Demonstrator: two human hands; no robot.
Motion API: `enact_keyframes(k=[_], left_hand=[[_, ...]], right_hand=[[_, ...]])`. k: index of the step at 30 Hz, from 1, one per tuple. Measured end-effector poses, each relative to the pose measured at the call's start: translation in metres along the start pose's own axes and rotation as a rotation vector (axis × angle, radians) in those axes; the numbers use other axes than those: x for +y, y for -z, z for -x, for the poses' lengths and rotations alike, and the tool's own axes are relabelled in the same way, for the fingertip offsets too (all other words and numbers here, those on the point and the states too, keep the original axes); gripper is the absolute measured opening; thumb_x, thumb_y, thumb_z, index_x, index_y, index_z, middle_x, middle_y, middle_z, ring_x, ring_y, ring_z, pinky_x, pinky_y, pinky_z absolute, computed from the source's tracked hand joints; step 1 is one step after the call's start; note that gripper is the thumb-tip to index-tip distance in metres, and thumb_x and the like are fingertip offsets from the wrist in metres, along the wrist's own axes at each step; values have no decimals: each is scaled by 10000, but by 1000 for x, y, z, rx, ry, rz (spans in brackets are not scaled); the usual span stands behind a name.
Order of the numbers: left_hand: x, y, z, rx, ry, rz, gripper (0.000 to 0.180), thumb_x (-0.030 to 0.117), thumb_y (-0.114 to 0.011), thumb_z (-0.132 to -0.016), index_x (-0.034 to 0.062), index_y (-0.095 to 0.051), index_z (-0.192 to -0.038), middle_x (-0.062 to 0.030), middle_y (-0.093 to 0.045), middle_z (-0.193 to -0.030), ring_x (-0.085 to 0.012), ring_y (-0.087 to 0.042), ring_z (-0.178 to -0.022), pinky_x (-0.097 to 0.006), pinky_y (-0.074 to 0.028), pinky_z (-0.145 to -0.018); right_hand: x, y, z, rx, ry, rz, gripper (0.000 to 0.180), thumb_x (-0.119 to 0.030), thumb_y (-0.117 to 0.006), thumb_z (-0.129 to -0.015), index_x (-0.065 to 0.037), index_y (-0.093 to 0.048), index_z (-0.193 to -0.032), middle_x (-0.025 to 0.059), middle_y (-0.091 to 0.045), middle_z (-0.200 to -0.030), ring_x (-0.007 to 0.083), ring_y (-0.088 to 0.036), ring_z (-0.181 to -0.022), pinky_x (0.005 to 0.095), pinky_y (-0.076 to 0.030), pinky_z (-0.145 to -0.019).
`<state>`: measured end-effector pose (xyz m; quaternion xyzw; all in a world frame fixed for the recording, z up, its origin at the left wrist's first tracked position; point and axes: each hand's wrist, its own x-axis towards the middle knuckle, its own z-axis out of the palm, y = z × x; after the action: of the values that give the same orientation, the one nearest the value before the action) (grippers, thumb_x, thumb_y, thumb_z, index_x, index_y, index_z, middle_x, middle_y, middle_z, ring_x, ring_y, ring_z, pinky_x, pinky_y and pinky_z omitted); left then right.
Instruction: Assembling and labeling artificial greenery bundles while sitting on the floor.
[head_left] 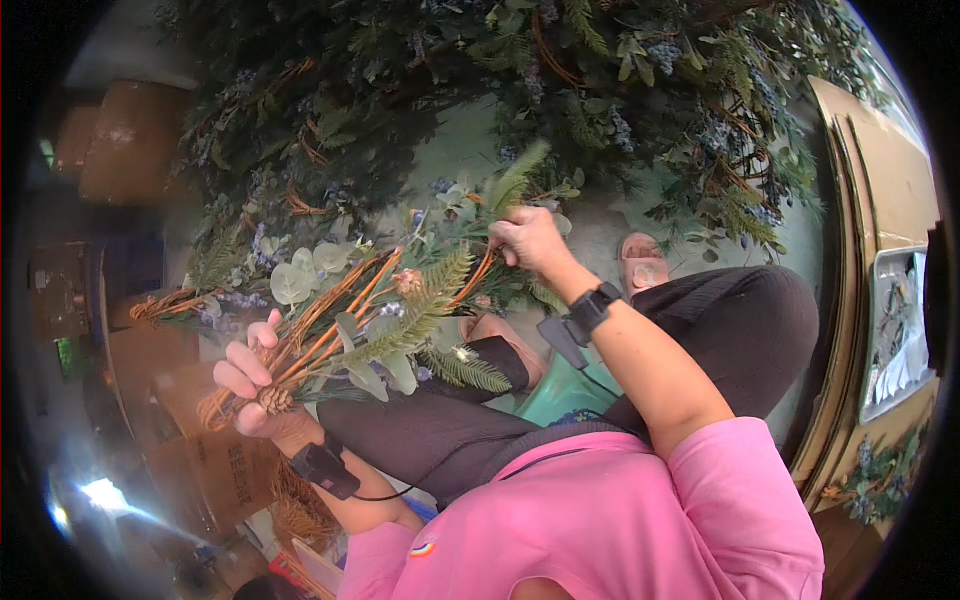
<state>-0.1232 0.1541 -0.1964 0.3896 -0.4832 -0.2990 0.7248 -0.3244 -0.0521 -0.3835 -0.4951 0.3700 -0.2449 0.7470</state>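
Across my lap lies an artificial greenery wreath (345,310) of brown vine twigs, with round pale leaves, fern-like sprigs, blue berries and small cones. My left hand (250,378) curls round its twig end, beside a pinecone (275,400). At the opposite side, my right hand (535,240) is closed on the wreath's twigs and greenery, its fingertips partly hidden by the foliage. A feathery green sprig (518,180) sticks up just beyond that hand. Each of my wrists wears a black strapped device.
Piled wreaths with blue berries (620,70) fill the far side. Flattened cardboard sheets (850,200) lean at the right, with a tray (890,330) on them. Cardboard boxes (215,470) stand at the left. Part of a green plastic stool (565,390) shows beneath me.
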Motion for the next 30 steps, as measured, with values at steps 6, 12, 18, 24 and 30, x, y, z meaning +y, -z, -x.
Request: enact_keyframes(k=[6, 12, 18, 24, 30], left_hand=[[6, 1, 12, 4, 25, 52, 251, 138, -696, -578, 145, -459, -659, 9, -483, -745, -291, -477, -972, -534, -214, -1070], [13, 11, 38, 144, 89, 98, 253, 161, -717, -596, 153, -504, -733, -41, -549, -1057, -322, -421, -1158, -574, -250, -1047], [20, 13, 68, 377, 100, -40, 512, 464, -632, -769, 94, -535, -1108, -155, -424, -1296, -361, -371, -1220, -546, -348, -999], [30, 17, 87, 412, 174, -297, 348, 297, -561, -832, 77, -511, -1098, -160, -458, -1220, -332, -411, -1190, -493, -389, -980], [35, 16, 100, 675, 162, -271, 330, 277, -532, -855, 32, -489, -1071, -151, -519, -1149, -319, -458, -1142, -472, -397, -966]], right_hand=[[10, -13, -5, 167, 219, 400, 189, -175, -590, -701, 11, -593, -736, 176, -595, -664, 313, -583, -608, 375, -475, -605], [11, -20, -5, 144, 22, 575, 200, -184, -580, -714, 8, -601, -767, 233, -604, -772, 383, -596, -790, 429, -470, -702], [-9, -11, -18, -181, -20, 498, 208, -190, -607, -740, -3, -620, -832, 220, -625, -775, 385, -607, -763, 402, -492, -691], [20, 40, -65, 207, 431, 366, 296, 2, -499, -703, -57, -635, -959, 152, -621, -1004, 342, -567, -950, 356, -455, -821], [10, 8, -21, -79, 319, 1216, 261, -56, -498, -731, -61, -592, -975, 143, -557, -1070, 261, -488, -1073, 406, -408, -829]])
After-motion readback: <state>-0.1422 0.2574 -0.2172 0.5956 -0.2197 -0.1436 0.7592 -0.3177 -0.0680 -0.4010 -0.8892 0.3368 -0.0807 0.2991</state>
